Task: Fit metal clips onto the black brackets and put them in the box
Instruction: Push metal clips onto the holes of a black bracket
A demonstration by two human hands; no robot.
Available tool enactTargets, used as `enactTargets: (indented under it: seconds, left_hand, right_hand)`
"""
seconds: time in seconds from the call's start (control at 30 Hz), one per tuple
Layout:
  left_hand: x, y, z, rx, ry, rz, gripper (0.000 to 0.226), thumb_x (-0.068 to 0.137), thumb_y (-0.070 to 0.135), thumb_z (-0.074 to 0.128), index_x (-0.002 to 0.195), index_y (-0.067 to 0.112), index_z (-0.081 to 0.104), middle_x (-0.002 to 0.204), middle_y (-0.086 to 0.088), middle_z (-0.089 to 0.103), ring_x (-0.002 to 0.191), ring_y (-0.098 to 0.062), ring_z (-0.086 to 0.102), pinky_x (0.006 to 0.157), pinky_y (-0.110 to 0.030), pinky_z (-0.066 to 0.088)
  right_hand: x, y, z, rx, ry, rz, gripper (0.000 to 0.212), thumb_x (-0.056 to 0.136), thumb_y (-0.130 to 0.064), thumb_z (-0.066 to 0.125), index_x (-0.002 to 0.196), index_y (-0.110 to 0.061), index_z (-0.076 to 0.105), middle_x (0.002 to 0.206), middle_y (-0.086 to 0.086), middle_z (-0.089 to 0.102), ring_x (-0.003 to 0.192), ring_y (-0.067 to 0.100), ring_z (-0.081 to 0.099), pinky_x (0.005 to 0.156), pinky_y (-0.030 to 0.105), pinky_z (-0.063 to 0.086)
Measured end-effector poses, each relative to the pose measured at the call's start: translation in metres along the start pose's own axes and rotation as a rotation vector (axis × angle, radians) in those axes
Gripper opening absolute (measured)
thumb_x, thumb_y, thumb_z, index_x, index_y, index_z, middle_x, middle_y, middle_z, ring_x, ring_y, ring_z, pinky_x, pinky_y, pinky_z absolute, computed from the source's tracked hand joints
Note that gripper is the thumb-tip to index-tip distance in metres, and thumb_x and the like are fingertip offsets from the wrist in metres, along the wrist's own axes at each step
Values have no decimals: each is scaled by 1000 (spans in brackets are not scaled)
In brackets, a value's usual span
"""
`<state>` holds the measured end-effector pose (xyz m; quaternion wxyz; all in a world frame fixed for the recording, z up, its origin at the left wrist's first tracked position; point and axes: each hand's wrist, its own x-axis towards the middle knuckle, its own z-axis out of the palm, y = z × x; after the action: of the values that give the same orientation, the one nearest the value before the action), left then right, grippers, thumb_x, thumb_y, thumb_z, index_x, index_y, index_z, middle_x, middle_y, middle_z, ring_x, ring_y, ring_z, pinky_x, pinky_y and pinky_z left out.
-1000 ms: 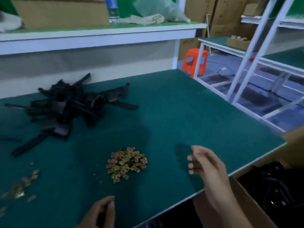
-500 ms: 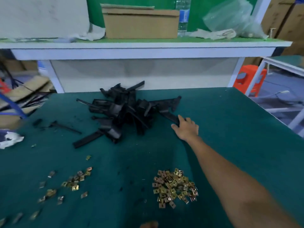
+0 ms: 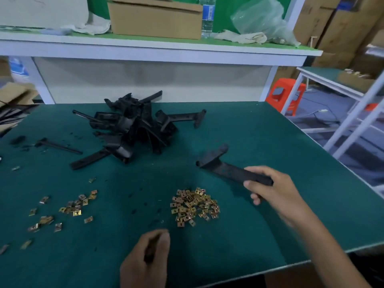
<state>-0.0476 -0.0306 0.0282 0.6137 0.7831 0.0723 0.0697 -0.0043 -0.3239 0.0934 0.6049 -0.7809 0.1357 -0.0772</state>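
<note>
Gripped by right hand (image 3: 276,190), black bracket (image 3: 226,170) right of clip pile (image 3: 195,206), left hand (image 3: 145,260) curled below pile near table (image 3: 270,256) edge, hold not discernible

- The left hand (image 3: 145,260) is cut off by the bottom edge, and the dark shape inside its curled fingers is too blurred to identify.
- The right hand (image 3: 276,190) hides the near end of the bracket (image 3: 226,169) it grips.
- Far left of the left hand, clips (image 3: 4,248) blur at the edge.
</note>
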Motion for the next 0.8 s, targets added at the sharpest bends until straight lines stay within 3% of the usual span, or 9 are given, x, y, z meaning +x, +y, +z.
enactTargets:
  seconds: [0.07,0.13,0.23,0.33,0.43,0.53,0.6,0.7,0.8]
  left_hand:
    - [-3,16,-5,-166,-173,-73,25,80,53,64,103,45,70,97,29,72,90,9,66,73,-12,50]
    - [-7,25,-4,-158,-403,-79,36,82,60,62,116,48,65,110,33,69,101,12,64,78,-8,48]
    - [-14,35,3,2,-541,-25,19,94,42,62,112,45,67,103,30,71,95,12,64,79,-9,46]
    - [-16,39,10,-70,-573,-104,14,98,29,60,106,33,71,91,20,74,73,7,64,66,-11,48]
    - [-10,45,19,-87,-674,-47,21,101,32,54,97,29,74,86,15,74,74,3,63,66,-12,47]
    - [21,37,33,225,-437,168,29,103,40,47,89,31,70,75,15,67,71,1,58,65,-19,43]
    - [48,32,41,407,-314,334,22,103,35,48,104,33,70,93,19,69,88,1,60,74,-19,44]
    - [84,22,61,716,-444,495,39,105,38,46,140,24,56,136,4,55,124,-18,44,99,-29,39]
    - [102,14,79,958,-571,572,50,104,45,41,151,27,41,150,2,39,134,-23,32,108,-36,30]
  right_hand:
    - [-53,-2,-14,-105,-117,-5,36,83,-2,80,103,-32,77,63,7,67,50,17,57,53,25,51]
    - [-93,-4,-18,-100,-218,62,36,78,-7,85,102,-32,78,60,10,67,49,18,58,51,27,51]
    - [-125,7,-10,51,-195,113,38,71,-12,92,104,-25,79,56,18,62,47,22,57,52,24,50]
    - [-133,28,28,487,-1,153,41,67,-15,79,107,-18,80,63,15,62,49,16,54,45,25,47]
    - [-125,40,73,473,6,95,32,73,-31,76,105,-29,80,76,8,73,60,14,62,53,24,51]
    - [-113,45,97,514,135,97,29,73,-39,78,100,-28,79,87,8,77,68,16,67,60,26,55]
    - [-107,48,105,507,202,71,25,76,-38,78,99,-28,78,88,7,77,67,16,68,61,26,55]
    - [-106,50,110,516,239,39,20,77,-32,77,94,-22,77,81,6,75,63,15,66,58,24,53]
    - [-108,54,109,460,227,52,17,82,-23,77,97,-16,74,79,3,75,65,13,69,57,23,54]
